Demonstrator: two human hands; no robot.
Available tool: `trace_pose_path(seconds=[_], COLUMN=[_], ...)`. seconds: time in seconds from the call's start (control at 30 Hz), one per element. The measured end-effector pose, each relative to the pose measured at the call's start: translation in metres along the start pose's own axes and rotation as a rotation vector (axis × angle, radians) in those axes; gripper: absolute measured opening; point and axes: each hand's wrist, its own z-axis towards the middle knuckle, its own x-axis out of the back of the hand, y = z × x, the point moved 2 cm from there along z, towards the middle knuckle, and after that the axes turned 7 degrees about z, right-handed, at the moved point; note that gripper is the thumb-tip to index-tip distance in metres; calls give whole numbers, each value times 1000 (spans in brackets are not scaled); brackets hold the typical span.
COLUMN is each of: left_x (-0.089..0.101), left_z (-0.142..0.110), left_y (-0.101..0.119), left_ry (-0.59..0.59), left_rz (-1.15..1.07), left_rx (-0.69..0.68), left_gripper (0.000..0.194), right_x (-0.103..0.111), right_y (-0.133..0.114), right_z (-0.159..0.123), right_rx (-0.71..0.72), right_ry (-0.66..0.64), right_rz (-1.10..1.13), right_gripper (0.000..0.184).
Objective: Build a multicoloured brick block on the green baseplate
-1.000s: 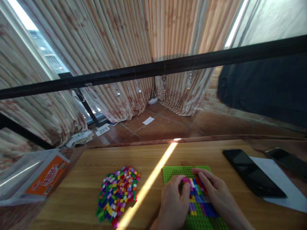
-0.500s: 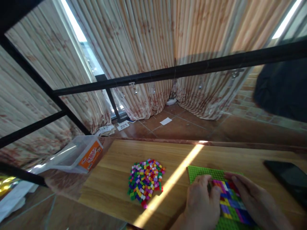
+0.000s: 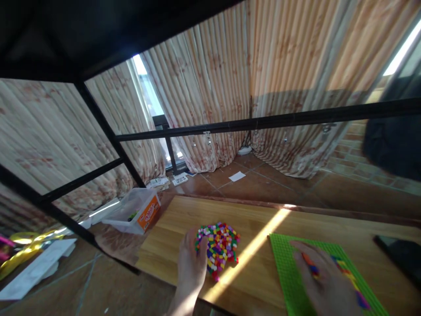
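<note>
A heap of small coloured bricks (image 3: 219,246) lies on the wooden table (image 3: 256,263). My left hand (image 3: 192,263) rests on the heap's left side, fingers curled down onto the bricks; what they pinch is hidden. A green baseplate (image 3: 289,272) lies to the right, with rows of coloured bricks (image 3: 345,272) pressed onto it. My right hand (image 3: 324,281) lies flat on that plate with its fingers stretched out, blurred by motion.
A clear plastic box with an orange label (image 3: 134,213) sits past the table's left end. A black phone (image 3: 399,259) lies at the far right. Black frame bars (image 3: 263,120) cross the view before striped curtains. Papers lie on the tiled floor.
The view has swung left. My left hand left the baseplate and moved left onto the brick heap. My right hand stays on the plate.
</note>
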Motion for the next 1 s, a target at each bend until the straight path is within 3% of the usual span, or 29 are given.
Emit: trace_pose_path(seconds=[0.07,0.13,0.23,0.33,0.47,0.63,1.0], left_x=[4,-6,-29,-44,-52,-59,-68], left_z=[-3,-7,-12,-11,-1,8,6], left_y=[-21,-34,-42,-37,-28,-19,0], left_ry=[48,30,18,68,88,21,-85], left_rz=[77,136,193,210,234,230,132], left_rx=[53,99,102,8,-83,-150,-212], left_gripper=[49,50,51,51,51,46,37], right_x=[-37,-76,-124,-150,-163,-165,-148], right_y=[-31,-50,-58,-56,-58,-65,-74], right_z=[-4,-3,6,16,23,25,25], right_rx=[21,29,42,60,100,134,163], right_ry=[-126,-168,-250,-284,-354,-410,-428], right_rz=[124,177,182,176,163,162,266], right_gripper=[32,34,41,43,42,42,36])
